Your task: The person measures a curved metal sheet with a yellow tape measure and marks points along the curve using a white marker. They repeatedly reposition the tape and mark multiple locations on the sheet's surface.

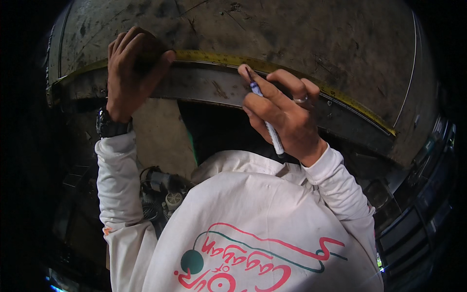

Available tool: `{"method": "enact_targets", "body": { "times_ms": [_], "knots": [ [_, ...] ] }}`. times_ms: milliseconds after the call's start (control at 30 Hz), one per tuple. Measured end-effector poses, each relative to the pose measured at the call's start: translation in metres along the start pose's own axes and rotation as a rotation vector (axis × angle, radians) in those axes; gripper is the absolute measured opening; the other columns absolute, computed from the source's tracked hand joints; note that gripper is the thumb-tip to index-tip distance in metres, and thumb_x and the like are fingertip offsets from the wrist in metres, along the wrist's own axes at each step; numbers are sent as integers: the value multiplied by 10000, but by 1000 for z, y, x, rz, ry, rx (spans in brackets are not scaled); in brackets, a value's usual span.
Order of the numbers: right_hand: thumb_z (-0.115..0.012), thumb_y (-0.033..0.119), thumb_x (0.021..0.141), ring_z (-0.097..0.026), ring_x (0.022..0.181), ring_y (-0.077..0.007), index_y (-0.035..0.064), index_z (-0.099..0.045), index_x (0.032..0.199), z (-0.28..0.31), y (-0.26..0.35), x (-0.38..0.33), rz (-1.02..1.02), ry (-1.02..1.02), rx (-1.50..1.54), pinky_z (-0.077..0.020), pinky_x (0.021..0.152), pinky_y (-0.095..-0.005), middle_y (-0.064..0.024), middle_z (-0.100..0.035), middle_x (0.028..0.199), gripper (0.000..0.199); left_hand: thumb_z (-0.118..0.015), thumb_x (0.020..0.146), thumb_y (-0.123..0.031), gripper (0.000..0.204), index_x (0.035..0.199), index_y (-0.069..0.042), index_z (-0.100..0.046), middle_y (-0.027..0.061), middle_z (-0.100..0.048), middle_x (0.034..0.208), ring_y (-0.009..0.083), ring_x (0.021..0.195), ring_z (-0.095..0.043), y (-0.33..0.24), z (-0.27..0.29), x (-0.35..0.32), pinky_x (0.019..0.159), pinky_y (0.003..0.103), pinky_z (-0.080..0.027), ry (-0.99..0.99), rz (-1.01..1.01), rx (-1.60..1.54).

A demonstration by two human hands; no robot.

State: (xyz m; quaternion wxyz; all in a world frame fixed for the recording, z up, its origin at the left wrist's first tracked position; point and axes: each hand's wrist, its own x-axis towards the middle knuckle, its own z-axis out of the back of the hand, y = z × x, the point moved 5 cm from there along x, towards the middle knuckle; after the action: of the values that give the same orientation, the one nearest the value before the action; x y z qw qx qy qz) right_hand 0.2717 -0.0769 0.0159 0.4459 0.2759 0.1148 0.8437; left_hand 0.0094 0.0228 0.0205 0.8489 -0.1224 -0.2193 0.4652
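Your left hand (130, 73) is raised at the far left, fingers curled together and pressed down on the yellow tape measure (272, 68), pinning its left stretch against the top edge of the steel bar (204, 87). The knuckles arch upward and the thumb hooks over the near side of the tape. A black wristwatch (113, 125) sits on that wrist, just above the cuff of your white long sleeve (114, 180), and the forearm rises almost straight up from the lower left.

Your right hand (284, 114) is further right and a little nearer, well apart from the left. It is closed on a pen (265, 117) in a writing grip, thumb and forefinger clamped near the tip, with the barrel running down across the palm side toward the wrist. The pen tip rests at the edge of the tape on the bar. A ring (301, 100) shows on one finger. The right forearm comes in from the lower right, bent at the wrist.

The tape measure lies flat along the far edge of the bar, curving from under your left hand past the pen and on toward the right. Beyond it spreads a scuffed, dark-stained metal worktable (292, 29). Below your left arm, near the floor, sits an angle grinder (163, 197).
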Motion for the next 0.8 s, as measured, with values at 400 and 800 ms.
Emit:
{"method": "enact_targets", "body": {
  "times_ms": [400,800],
  "knots": [
    [-826,305,857,-546,1217,-170,273,-655,1029,6,-4,-7,55,74,-79,-280,1002,-376,51,-693,1369,245,-793,840,-278,255,878,-68,-653,60,-604,916,286,942,-585,-1,-2,-1,940,399,-404,8,2,1],
    [-791,314,904,-551,1269,-162,276,-587,968,21,-20,-6,298,201,-222,-246,1072,-372,97,-670,1403,217,-772,865,-286,251,872,-70,-645,66,-595,910,296,943,-580,-3,-1,-2,951,407,-401,-4,-20,-4]
  ]
}}
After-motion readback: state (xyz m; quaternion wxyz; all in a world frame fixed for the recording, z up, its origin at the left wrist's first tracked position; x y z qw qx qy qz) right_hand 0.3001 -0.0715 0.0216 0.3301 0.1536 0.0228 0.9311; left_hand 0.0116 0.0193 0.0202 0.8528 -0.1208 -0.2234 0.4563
